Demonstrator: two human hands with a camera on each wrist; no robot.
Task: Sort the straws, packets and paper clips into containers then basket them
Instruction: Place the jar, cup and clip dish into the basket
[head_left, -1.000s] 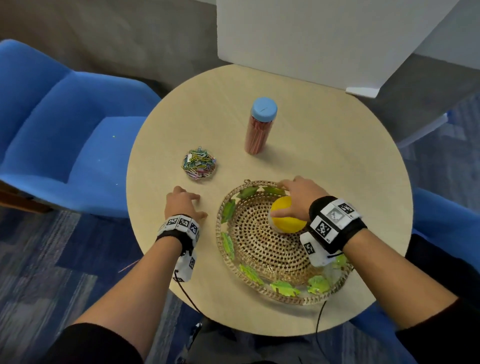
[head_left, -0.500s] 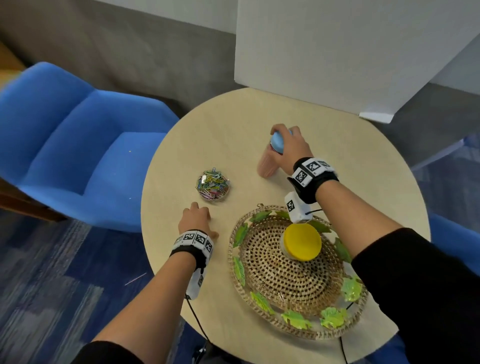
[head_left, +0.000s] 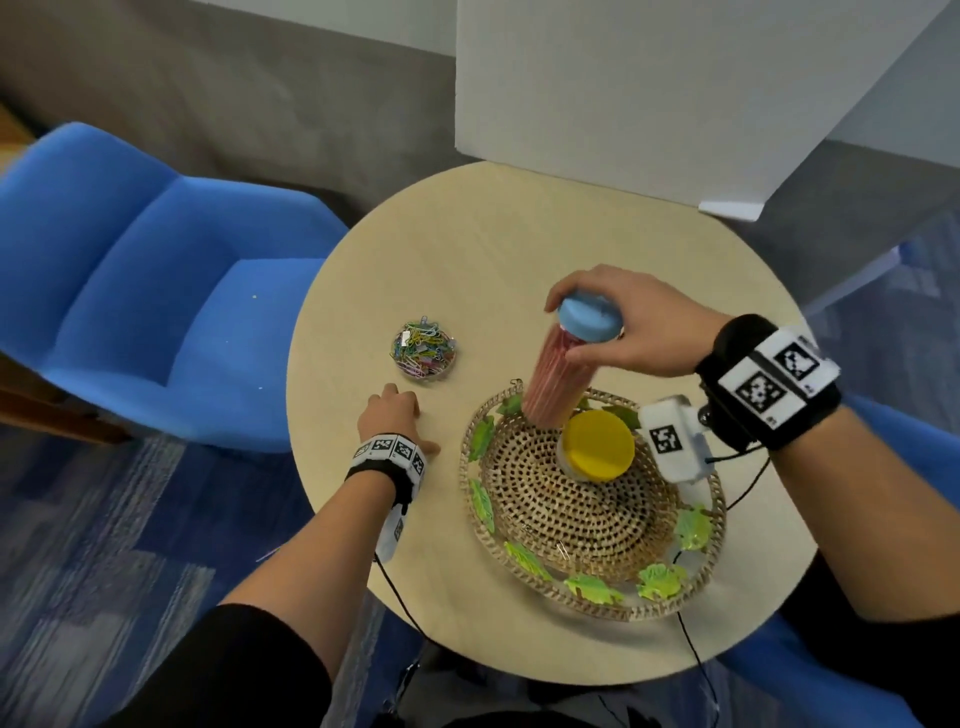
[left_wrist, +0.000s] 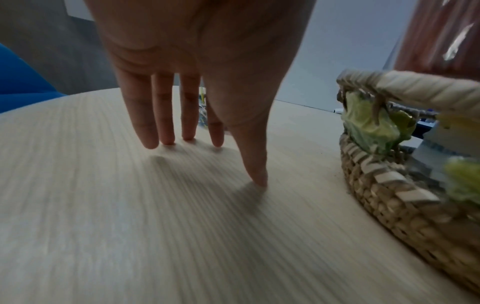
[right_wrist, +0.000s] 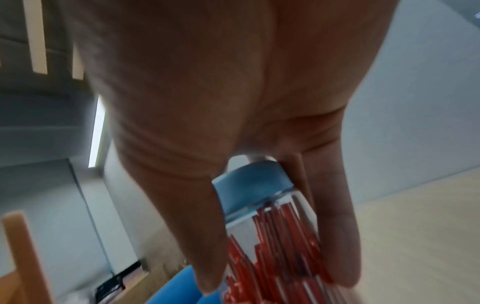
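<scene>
My right hand (head_left: 618, 327) grips the top of a tall clear jar of red straws (head_left: 558, 382) with a blue lid (head_left: 589, 317), held tilted above the far rim of the woven basket (head_left: 597, 605). The wrist view shows fingers and thumb round the straw jar (right_wrist: 272, 242) just under the lid. A yellow-lidded jar (head_left: 597, 447) stands inside the basket. A round clear container of coloured paper clips (head_left: 423, 348) sits on the table to the left. My left hand (head_left: 392, 410) rests fingertips down on the table, with straight fingers (left_wrist: 166, 115), beside the basket (left_wrist: 389, 185).
The round wooden table (head_left: 467, 249) is ringed by blue chairs (head_left: 156, 291). A white board (head_left: 649, 88) stands at the far edge. Cables hang off the near edge by my wrists.
My right hand left the yellow-lidded jar in the basket, reached to the straw jar, gripped it, and has carried it back over the basket's far rim. The left hand stayed on the table.
</scene>
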